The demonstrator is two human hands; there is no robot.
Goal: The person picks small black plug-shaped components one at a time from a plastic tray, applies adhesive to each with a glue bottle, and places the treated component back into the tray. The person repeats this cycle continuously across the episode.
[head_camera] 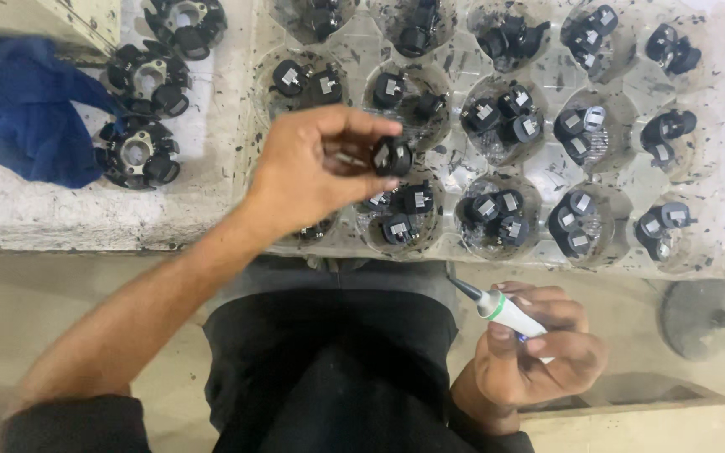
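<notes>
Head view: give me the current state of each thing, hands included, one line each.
left hand: raised over the tray, fingers pinching one small black part.
right hand: low near the lap, gripping a white pen-shaped tool, tip pointing up-left.
clear plastic tray: flat on the bench, cups holding black parts.
ring-shaped black assemblies: lying left of the tray, untouched.
blue cloth: crumpled at the bench's left end.
</notes>
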